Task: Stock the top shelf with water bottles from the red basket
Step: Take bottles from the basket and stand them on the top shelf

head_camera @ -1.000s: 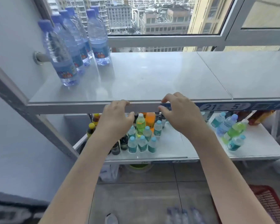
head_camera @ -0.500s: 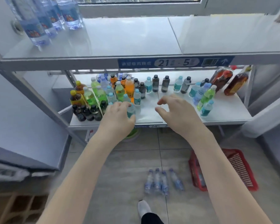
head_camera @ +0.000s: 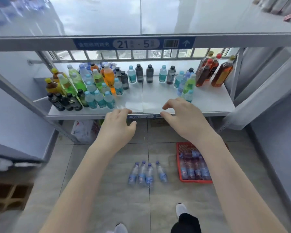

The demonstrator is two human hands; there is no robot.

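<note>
Red basket [head_camera: 196, 181] on floor, water bottles [head_camera: 193, 167] lying in it, long axes pointing toward the shelving. Left hand [head_camera: 118, 126] and right hand [head_camera: 183, 118] hover above-left of basket, empty, fingers loosely curled. Right hand is nearer. Four loose bottles [head_camera: 146, 173] lie just left of basket.

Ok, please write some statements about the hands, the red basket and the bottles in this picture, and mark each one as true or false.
1. The left hand and the right hand hold nothing. True.
2. The red basket is empty. False: bottles lie in it.
3. Four water bottles stand on the floor, outside the basket. True.
4. The basket hangs from the right hand. False: it sits on the floor.
</note>
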